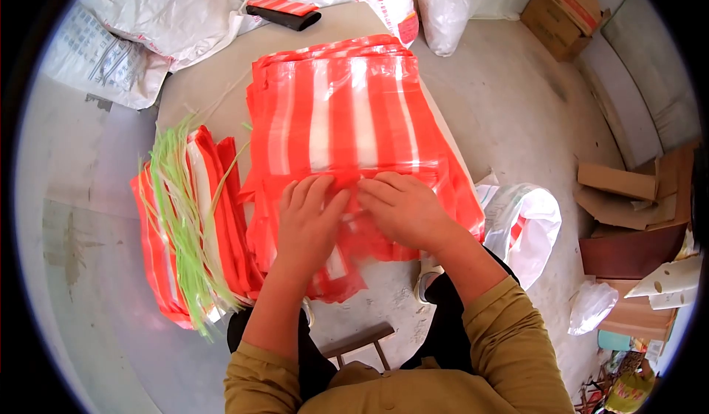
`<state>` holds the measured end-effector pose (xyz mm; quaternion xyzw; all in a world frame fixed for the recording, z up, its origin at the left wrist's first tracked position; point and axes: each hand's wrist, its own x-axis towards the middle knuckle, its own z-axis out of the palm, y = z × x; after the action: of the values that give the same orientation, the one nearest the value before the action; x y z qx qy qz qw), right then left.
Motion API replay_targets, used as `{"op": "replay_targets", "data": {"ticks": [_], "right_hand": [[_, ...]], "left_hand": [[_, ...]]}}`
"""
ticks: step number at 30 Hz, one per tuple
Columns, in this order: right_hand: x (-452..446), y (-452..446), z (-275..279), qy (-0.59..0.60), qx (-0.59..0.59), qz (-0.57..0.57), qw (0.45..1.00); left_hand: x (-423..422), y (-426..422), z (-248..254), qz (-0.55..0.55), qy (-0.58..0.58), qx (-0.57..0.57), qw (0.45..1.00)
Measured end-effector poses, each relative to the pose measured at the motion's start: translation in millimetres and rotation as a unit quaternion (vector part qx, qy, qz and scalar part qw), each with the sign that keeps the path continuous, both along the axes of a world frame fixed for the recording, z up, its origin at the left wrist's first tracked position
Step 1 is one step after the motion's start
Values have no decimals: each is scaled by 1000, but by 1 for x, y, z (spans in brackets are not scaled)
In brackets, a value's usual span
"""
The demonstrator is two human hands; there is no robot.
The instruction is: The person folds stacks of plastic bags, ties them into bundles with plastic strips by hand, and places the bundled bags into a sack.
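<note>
At the left, a smaller striped bundle [230, 229] sits with loose green strips [177, 218] draped over it; the strips look light and apt to tangle. Beside it, in the middle of the surface [214, 96], lies the large striped pile [332, 115], red and white layers of thin, glossy plastic. Each layer should be light, limp and slippery, tough enough but easily creased; the whole pile is probably fairly heavy and its layers liable to slide. The loose near edge seems the best place to take hold, with a flat palm steadying the rest.

The left hand [306, 218] rests on the pile's near part, fingers bent, thumb apart from them. Just right of it, the right hand [402, 211] lies across the same part, fingers nearly together and pointing inward. Whether either hand pinches the plastic, I cannot tell. Farther right, below the surface, stands an open white sack [543, 255] with something red inside.
</note>
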<state>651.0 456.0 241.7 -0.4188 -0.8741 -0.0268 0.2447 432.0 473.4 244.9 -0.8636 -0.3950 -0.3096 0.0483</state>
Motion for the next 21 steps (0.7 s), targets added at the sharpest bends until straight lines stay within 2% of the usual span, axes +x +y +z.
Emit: {"op": "replay_targets", "data": {"ticks": [13,16,21], "right_hand": [[-2,2,-1,-20,13,-15,1000],[-3,3,-3,23,10,-20,999],[-7,2,11,15,51,-46,998]], "left_hand": [[0,3,-1,11,25,-4,1000],[-2,3,1,19,31,14,999],[-3,4,5,29,16,20,999]]}}
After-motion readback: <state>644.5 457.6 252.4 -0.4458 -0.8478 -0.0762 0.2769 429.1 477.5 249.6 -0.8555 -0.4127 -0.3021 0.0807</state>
